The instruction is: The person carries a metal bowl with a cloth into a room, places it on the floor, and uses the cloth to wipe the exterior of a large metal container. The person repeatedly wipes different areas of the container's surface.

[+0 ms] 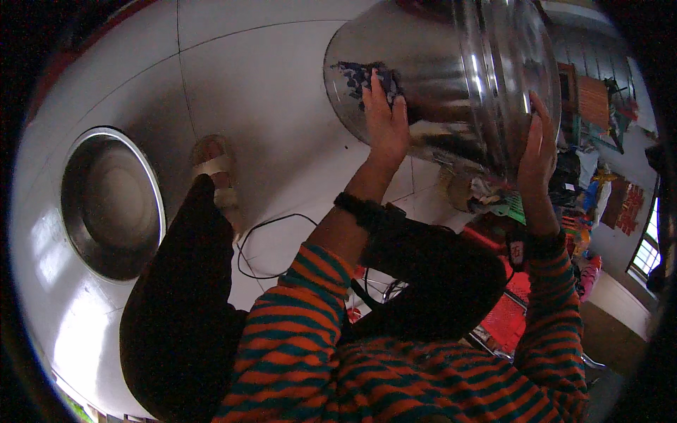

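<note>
A large shiny metal vessel (433,69) lies tilted on its side before me, its ridged rim to the right. My left hand (387,119) presses a dark, crumpled cloth or scrub pad (365,79) against its flat end at the left, fingers spread over it. At the rim side, my right hand (537,143) bears on the metal, with its fingers along the edge and its thumb hidden. Both wrists wear dark bands.
A wide metal basin (119,206) rests on the tiled floor at the left, beside my leg. A black cable (240,254) loops between my legs. Red plastic baskets (508,312) and heaped bags and household goods (582,185) stand to the right.
</note>
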{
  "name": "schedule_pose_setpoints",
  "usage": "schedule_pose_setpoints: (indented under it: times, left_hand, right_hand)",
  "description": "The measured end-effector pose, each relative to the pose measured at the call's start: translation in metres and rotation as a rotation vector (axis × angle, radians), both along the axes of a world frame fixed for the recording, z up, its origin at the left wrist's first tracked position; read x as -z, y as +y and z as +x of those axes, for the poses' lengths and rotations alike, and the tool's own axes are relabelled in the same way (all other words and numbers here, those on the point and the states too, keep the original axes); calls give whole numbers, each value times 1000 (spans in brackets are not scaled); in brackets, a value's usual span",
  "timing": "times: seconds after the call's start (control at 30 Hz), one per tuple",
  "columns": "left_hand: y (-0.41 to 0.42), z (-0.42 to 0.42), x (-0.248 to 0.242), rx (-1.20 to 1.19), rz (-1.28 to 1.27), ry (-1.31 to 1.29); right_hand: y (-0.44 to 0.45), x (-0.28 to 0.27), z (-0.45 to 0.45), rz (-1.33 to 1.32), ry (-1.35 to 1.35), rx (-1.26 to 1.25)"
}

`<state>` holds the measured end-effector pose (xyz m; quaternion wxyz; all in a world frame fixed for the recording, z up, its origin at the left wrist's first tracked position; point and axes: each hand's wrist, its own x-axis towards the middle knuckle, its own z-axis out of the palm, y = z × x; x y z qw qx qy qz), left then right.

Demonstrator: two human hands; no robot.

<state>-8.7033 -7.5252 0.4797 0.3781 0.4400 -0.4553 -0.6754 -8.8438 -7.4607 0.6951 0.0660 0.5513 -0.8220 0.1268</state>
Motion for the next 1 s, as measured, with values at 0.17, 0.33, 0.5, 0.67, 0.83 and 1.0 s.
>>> schedule_pose_setpoints:
  times: [0.17,0.33,0.5,0.67,0.83,1.0]
  left_hand:
    - [23,-20,78,-190,319,382]
    - [44,-6,141,-30,524,441]
    - [19,11,92,-212,653,458]
    - [-23,14,55,-251,674,438]
    - [-55,12,80,-222,580,219]
    - [-43,11,78,-197,654,277]
  right_hand:
    - [-6,4,-6,-56,-105,9]
    - [-5,4,-10,-56,-73,-7]
    - [-3,6,-7,-86,-121,43]
    - [-4,6,-2,-29,-132,68]
    - [-5,6,0,-47,-111,101]
    - [-6,7,-1,-62,-93,44]
